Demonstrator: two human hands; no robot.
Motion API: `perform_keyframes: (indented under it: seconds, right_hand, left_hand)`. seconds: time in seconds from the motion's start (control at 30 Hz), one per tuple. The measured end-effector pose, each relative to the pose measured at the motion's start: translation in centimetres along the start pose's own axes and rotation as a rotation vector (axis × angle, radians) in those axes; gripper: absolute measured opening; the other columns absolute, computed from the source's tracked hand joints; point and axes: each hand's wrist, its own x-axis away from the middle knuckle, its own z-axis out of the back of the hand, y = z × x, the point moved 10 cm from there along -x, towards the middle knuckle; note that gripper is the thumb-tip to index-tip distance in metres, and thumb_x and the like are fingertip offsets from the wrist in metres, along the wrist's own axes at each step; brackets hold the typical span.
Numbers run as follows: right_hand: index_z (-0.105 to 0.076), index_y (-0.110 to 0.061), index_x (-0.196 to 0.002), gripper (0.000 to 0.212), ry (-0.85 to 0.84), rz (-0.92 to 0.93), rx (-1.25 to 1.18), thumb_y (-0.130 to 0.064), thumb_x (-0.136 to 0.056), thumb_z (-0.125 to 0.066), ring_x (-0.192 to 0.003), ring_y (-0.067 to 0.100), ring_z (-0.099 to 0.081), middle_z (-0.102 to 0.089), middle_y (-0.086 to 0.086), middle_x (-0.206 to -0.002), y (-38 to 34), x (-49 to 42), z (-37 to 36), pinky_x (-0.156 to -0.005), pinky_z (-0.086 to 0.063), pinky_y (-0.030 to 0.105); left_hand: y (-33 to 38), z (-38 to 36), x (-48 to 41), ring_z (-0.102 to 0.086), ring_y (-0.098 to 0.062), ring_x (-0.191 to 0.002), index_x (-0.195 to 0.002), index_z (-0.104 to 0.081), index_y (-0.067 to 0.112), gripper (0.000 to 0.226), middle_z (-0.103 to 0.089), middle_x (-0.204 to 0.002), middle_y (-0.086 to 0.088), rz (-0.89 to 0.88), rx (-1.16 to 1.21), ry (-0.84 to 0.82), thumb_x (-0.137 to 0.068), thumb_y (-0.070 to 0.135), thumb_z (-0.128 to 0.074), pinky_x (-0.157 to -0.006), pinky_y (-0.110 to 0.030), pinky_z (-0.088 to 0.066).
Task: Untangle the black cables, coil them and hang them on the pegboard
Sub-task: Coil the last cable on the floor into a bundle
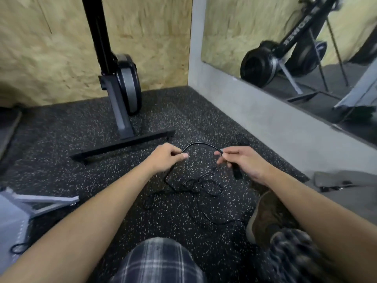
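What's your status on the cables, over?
Left hand and right hand each pinch the black cable, arc stretched between them. Rest lies tangled on the floor. Machine base close ahead; pegboard not in view.

Black rubber floor (81,127) flecked with pale specks, chipboard wall (159,37) behind, grey concrete wall (255,111) at right carrying a mirror (234,27), upright black exercise machine (126,82) on a crossbar foot, grey metal frame (47,201) lower left
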Motion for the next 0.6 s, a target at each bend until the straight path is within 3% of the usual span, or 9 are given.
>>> perform_keyframes:
  seconds: [0.1, 0.2, 0.27, 0.37, 0.43, 0.53, 0.6]
  right_hand:
    - [-0.075, -0.023, -0.116, 0.021, 0.002, 0.085, 0.104, -0.013, -0.103, -0.063, -0.090, 0.016, -0.070, -0.081, -0.002, -0.103, -4.1, 2.8, 0.7, -0.089, -0.056, 0.025]
    - [-0.075, -0.034, -0.109, 0.020, 0.098, 0.176, 0.225, -0.017, -0.099, -0.070, -0.095, 0.020, -0.077, -0.080, -0.008, -0.105, -7.7, 5.6, 2.0, -0.098, -0.058, 0.040]
    - [-0.075, -0.039, -0.104, 0.021, 0.173, 0.206, 0.258, -0.020, -0.097, -0.072, -0.092, 0.018, -0.077, -0.079, -0.013, -0.108, -9.9, 7.4, 2.9, -0.098, -0.058, 0.046]
    - [-0.074, -0.038, -0.108, 0.025, 0.240, 0.266, 0.252, -0.016, -0.097, -0.072, -0.096, 0.024, -0.077, -0.078, -0.008, -0.111, -13.0, 9.4, 4.0, -0.096, -0.057, 0.054]
    - [-0.072, -0.033, -0.115, 0.028, 0.258, 0.307, 0.226, -0.011, -0.098, -0.070, -0.099, 0.027, -0.076, -0.078, -0.006, -0.109, -15.3, 10.7, 4.7, -0.100, -0.057, 0.045]
    - [-0.071, -0.031, -0.122, 0.031, 0.256, 0.337, 0.209, -0.012, -0.098, -0.070, -0.092, 0.017, -0.076, -0.076, -0.011, -0.107, -17.2, 12.1, 5.6, -0.097, -0.056, 0.029]
    - [-0.072, -0.034, -0.121, 0.032, 0.244, 0.367, 0.174, -0.013, -0.097, -0.071, -0.096, 0.019, -0.077, -0.077, -0.010, -0.113, -17.5, 12.7, 5.4, -0.099, -0.058, 0.034]
  left_hand:
    - [4.7, 4.0, 1.6, -0.062, -0.019, -0.063, -0.087, -0.080, 0.017, 0.034, -0.069, -0.072, -0.013, -0.033, 0.167, 0.116, -0.097, 0.047, -0.069, -0.066, -0.033, -0.047]
    - [9.6, 7.1, 3.6, -0.066, -0.018, -0.064, -0.084, -0.082, 0.024, 0.023, -0.072, -0.070, -0.008, -0.094, 0.360, 0.223, -0.095, 0.041, -0.073, -0.066, -0.035, -0.049]
    - [13.0, 8.6, 5.0, -0.062, -0.014, -0.062, -0.087, -0.083, 0.017, 0.021, -0.068, -0.070, -0.008, -0.140, 0.485, 0.264, -0.097, 0.034, -0.074, -0.070, -0.037, -0.053]
    - [17.8, 10.6, 6.9, -0.056, -0.010, -0.058, -0.093, -0.080, 0.004, 0.024, -0.065, -0.073, -0.007, -0.190, 0.643, 0.322, -0.098, 0.026, -0.072, -0.070, -0.034, -0.053]
    - [20.9, 11.8, 7.6, -0.058, -0.009, -0.059, -0.094, -0.080, 0.006, 0.023, -0.068, -0.078, -0.007, -0.237, 0.717, 0.352, -0.099, 0.026, -0.071, -0.070, -0.031, -0.054]
    - [24.4, 12.6, 8.1, -0.058, -0.009, -0.057, -0.094, -0.077, 0.009, 0.021, -0.066, -0.087, -0.012, -0.300, 0.820, 0.350, -0.101, 0.025, -0.066, -0.067, -0.027, -0.053]
    - [25.7, 12.6, 8.1, -0.056, -0.008, -0.057, -0.094, -0.076, 0.010, 0.020, -0.060, -0.089, -0.011, -0.311, 0.898, 0.333, -0.102, 0.025, -0.065, -0.065, -0.025, -0.054]
